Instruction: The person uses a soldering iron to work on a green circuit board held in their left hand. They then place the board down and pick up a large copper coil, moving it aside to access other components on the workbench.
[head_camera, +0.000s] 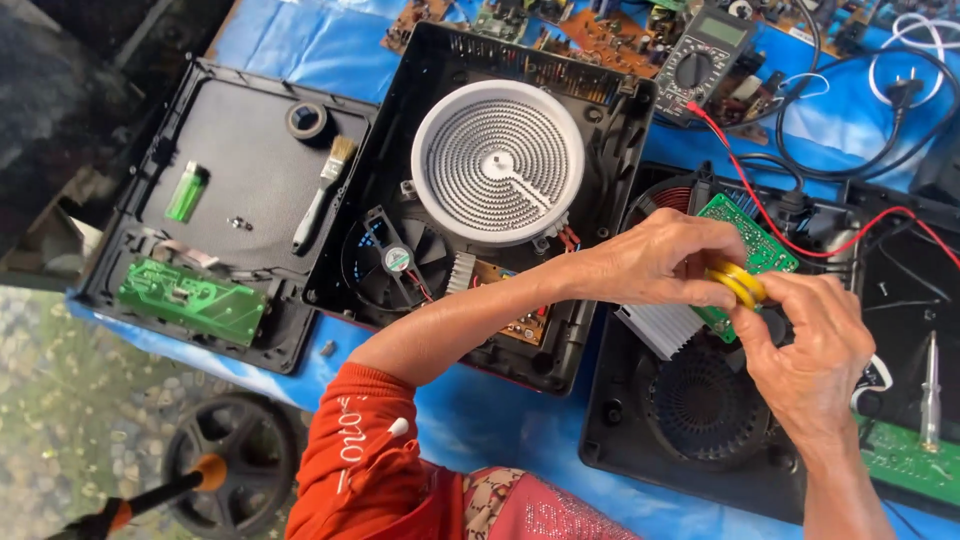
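My left hand and my right hand meet over an opened black cooker base, and both pinch a small yellow ring-shaped part. Under it sits a green circuit board with a ribbed silver heat sink. Below the hands lies a round black fan grille. Left of my forearm stands a second opened cooker with a white coiled heating disc and a small fan.
A black cover panel at left carries a green lighter, a paintbrush, a tape roll and a green board. A multimeter with red lead sits behind. A screwdriver lies far right.
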